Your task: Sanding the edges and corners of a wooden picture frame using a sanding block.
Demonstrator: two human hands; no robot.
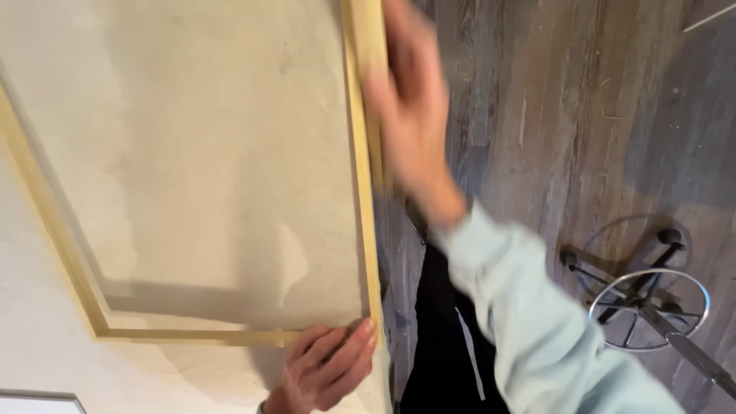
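A large pale wooden frame (362, 199) with a beige canvas-like sheet stretched inside it fills the left and middle of the head view. My left hand (326, 366) grips the frame's near bottom corner, fingers curled over the wood. My right hand (410, 107), blurred, lies flat against the frame's right rail higher up, its arm in a light blue sleeve (537, 322). Whether the right fingers wrap the rail or only press on it cannot be seen.
The frame lies on a whitish surface (46, 337). To the right is a grey wood-plank floor (583, 115) with the chrome ring and wheeled base of a stool (648, 307). My dark trousers (445, 345) show below the frame's edge.
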